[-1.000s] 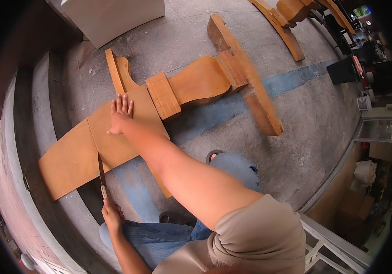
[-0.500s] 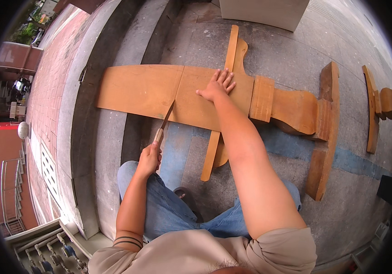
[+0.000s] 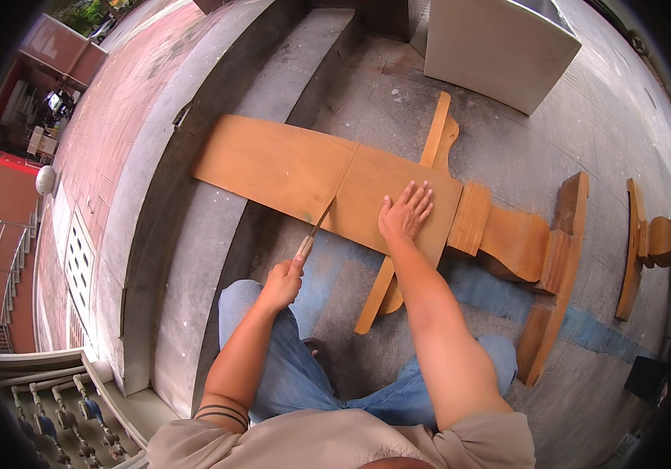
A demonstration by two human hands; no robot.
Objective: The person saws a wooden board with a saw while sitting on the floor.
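My left hand (image 3: 282, 286) is closed around the wooden handle of a handsaw (image 3: 321, 216), its narrow blade seen nearly edge-on at the near edge of a flat orange-brown board (image 3: 273, 157). From the blade, a thin straight line crosses the board to its far edge; how deep it goes I cannot tell. My right hand (image 3: 407, 211) lies flat on the board, right of that line, with fingers spread. The board's left end rests on a concrete step. Its right part lies over a wooden crosspiece (image 3: 374, 295), beside a carved post (image 3: 513, 244) with a long foot.
Concrete steps (image 3: 289, 74) run along the left, with red paving beyond. A pale box (image 3: 499, 59) stands at the far side. Another carved wooden piece (image 3: 660, 241) lies at the right. A frame with several pipes and valves (image 3: 70, 406) is at lower left.
The whole view has turned and shifted, so the board sits lower and further right. The saw handle appears slightly closer to the board's edge. My right hand stays flat on the board.
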